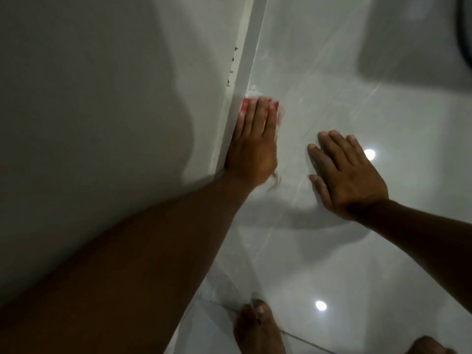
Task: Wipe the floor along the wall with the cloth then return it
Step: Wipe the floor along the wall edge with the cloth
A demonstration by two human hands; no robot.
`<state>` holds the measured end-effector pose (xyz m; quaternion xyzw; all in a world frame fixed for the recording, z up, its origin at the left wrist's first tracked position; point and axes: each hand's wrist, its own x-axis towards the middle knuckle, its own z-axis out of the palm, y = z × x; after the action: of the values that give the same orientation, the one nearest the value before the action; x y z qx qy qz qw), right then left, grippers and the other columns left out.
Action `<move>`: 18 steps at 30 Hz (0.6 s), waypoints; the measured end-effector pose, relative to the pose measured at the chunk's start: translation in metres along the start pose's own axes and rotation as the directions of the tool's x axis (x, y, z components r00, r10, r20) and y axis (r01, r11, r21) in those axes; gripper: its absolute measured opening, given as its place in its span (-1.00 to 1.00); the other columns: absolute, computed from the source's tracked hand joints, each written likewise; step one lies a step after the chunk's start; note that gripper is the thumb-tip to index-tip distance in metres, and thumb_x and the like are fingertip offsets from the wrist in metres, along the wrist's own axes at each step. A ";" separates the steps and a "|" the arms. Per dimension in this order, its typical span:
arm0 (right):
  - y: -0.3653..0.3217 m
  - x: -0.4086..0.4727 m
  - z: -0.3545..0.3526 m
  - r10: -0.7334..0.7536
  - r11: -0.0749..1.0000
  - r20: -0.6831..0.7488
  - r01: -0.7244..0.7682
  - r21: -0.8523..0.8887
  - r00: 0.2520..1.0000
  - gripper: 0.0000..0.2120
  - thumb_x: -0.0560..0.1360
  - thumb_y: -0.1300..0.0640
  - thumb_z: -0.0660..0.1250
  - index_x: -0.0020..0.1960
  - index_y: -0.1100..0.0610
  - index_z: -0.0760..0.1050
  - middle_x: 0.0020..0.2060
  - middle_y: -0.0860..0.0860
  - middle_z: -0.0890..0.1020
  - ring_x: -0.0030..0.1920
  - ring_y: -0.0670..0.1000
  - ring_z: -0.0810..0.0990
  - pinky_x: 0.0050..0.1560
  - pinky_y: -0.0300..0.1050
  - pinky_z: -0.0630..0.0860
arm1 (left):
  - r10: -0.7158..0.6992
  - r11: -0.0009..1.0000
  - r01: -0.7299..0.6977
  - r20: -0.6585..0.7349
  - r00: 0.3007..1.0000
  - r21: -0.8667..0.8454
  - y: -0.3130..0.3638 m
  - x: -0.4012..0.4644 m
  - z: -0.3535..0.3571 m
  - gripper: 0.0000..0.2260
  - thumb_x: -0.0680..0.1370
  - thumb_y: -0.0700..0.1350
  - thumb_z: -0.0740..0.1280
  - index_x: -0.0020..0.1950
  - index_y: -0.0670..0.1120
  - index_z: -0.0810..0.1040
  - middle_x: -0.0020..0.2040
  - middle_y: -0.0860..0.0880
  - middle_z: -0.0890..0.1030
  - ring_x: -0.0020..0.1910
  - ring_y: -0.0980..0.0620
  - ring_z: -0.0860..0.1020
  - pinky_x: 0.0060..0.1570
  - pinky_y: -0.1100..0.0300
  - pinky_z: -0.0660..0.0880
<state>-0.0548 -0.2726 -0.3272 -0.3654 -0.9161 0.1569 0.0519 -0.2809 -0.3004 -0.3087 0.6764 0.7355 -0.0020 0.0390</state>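
Observation:
My left hand (251, 146) lies flat on a red and white cloth (245, 105), pressing it onto the glossy pale floor tiles (319, 80) right against the white skirting (241, 80) at the foot of the wall (102, 98). Only the cloth's far edge and a frayed bit by my wrist show; the rest is under my palm and fingers. My right hand (350, 177) rests flat on the floor to the right, fingers spread, holding nothing.
Small dark specks (232, 65) dot the wall just above the skirting. My bare feet (258, 328) stand at the bottom edge. A dark shape (408, 47) casts shade at the top right. Ceiling lights (369, 154) reflect on the tiles.

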 end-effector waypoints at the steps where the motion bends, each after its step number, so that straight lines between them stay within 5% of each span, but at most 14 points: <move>1: 0.000 0.000 0.000 0.002 1.000 -0.002 -0.002 -0.002 1.000 -0.42 0.63 -0.04 0.14 0.56 0.22 0.27 0.56 0.28 0.29 0.59 0.26 0.18 0.62 0.22 0.04 | -0.011 1.000 0.011 0.023 1.000 -0.012 0.000 0.016 -0.001 -0.43 0.64 -0.17 0.02 0.67 -0.16 0.05 0.67 -0.21 0.11 0.67 -0.23 0.04 0.63 -0.15 0.09; 4: 0.002 0.000 0.001 -0.006 1.000 -0.019 0.006 0.000 1.000 -0.44 0.63 -0.04 0.14 0.54 0.23 0.30 0.55 0.29 0.30 0.58 0.27 0.21 0.60 0.27 0.10 | -0.114 0.993 0.115 0.039 0.993 -0.032 0.008 -0.005 0.002 -0.41 0.65 -0.12 0.05 0.68 -0.13 0.01 0.68 -0.18 0.09 0.67 -0.20 0.01 0.63 -0.14 0.08; 7: 0.002 -0.001 0.002 -0.016 1.000 -0.023 0.016 -0.012 1.000 -0.44 0.63 -0.03 0.15 0.54 0.24 0.31 0.54 0.30 0.31 0.58 0.29 0.22 0.58 0.29 0.14 | -0.076 0.997 0.076 0.060 0.995 0.007 0.010 -0.060 0.006 -0.49 0.73 -0.05 0.04 0.67 -0.13 0.06 0.68 -0.18 0.12 0.67 -0.20 0.06 0.62 -0.15 0.13; 9: 0.002 0.000 0.000 -0.016 1.000 -0.023 0.016 -0.008 1.000 -0.44 0.63 -0.04 0.14 0.54 0.24 0.30 0.54 0.30 0.31 0.58 0.28 0.22 0.59 0.27 0.12 | -0.024 1.000 0.025 0.047 0.999 -0.018 0.001 -0.041 0.006 -0.47 0.71 -0.05 0.10 0.67 -0.13 0.09 0.67 -0.19 0.15 0.66 -0.21 0.08 0.62 -0.15 0.15; 13: 0.001 0.000 0.000 -0.003 1.000 -0.011 0.003 -0.015 1.000 -0.43 0.64 -0.05 0.11 0.55 0.23 0.29 0.54 0.29 0.31 0.58 0.27 0.22 0.60 0.26 0.13 | -0.188 0.974 0.191 0.042 0.981 -0.125 0.015 0.028 -0.001 -0.45 0.70 0.05 -0.06 0.67 -0.13 0.06 0.67 -0.20 0.11 0.67 -0.20 0.04 0.65 -0.13 0.05; 16: 0.003 0.000 0.000 -0.004 1.000 -0.008 0.004 -0.013 1.000 -0.44 0.64 -0.05 0.11 0.55 0.22 0.29 0.55 0.27 0.31 0.59 0.26 0.21 0.60 0.26 0.12 | 0.155 0.988 -0.155 0.069 0.986 -0.002 0.009 0.032 0.011 -0.47 0.72 -0.01 -0.04 0.67 -0.16 0.00 0.68 -0.22 0.07 0.67 -0.22 0.02 0.64 -0.16 0.07; 18: 0.003 0.000 -0.001 -0.003 1.000 -0.006 0.002 -0.015 1.000 -0.44 0.64 -0.05 0.12 0.55 0.22 0.29 0.55 0.27 0.31 0.59 0.26 0.21 0.60 0.25 0.12 | 0.161 0.987 -0.162 0.025 0.987 0.020 -0.001 0.035 0.010 -0.46 0.71 -0.11 0.08 0.67 -0.18 0.04 0.67 -0.23 0.10 0.66 -0.24 0.05 0.65 -0.13 0.06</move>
<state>-0.0530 -0.2705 -0.3277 -0.3650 -0.9175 0.1489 0.0519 -0.2842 -0.2659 -0.3207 0.7342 0.6776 -0.0145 0.0401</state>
